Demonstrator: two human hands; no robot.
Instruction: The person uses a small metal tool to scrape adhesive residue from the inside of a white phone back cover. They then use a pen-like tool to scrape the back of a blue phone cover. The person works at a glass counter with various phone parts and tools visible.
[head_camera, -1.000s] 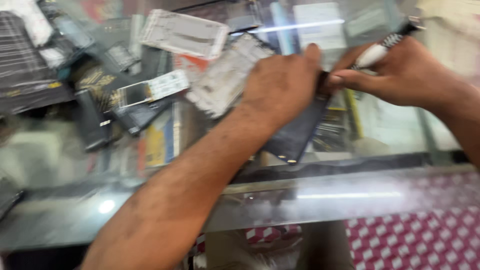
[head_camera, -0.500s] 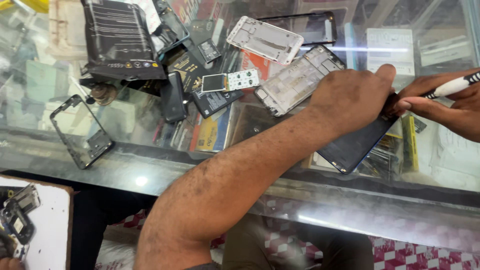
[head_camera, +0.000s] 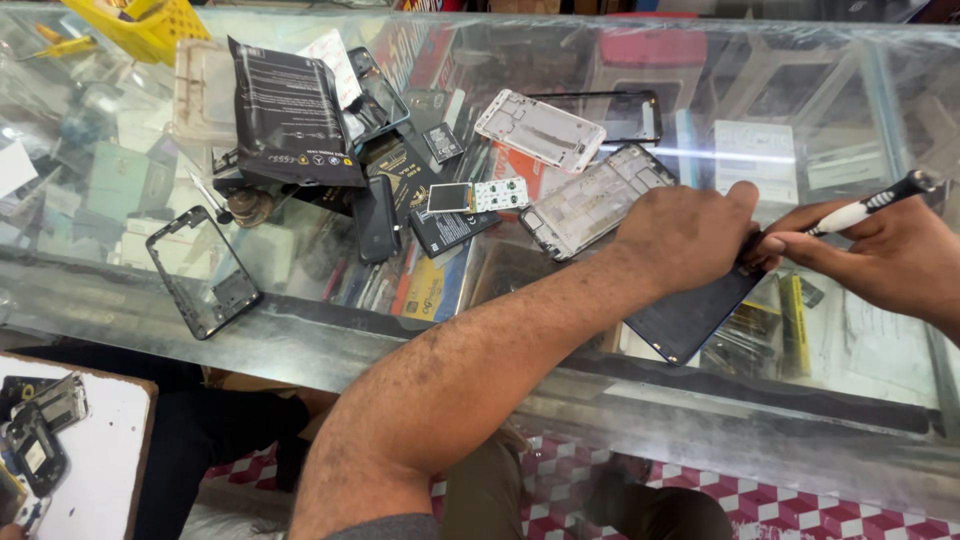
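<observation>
A dark flat phone panel lies slanted on the glass counter. My left hand presses down on its upper end, fingers curled over the edge. My right hand comes in from the right and grips a screwdriver with a white and black handle. The tip of the tool is hidden between the two hands, near the panel's top corner.
Left of my forearm lie a silver phone frame, a white frame, a small circuit board, a black battery, a black pouch and an empty black bezel. A white board with phone parts sits lower left.
The view has swung left and pulled back, so more of the counter and the white board show. Both hands stay on the dark panel and the screwdriver.
</observation>
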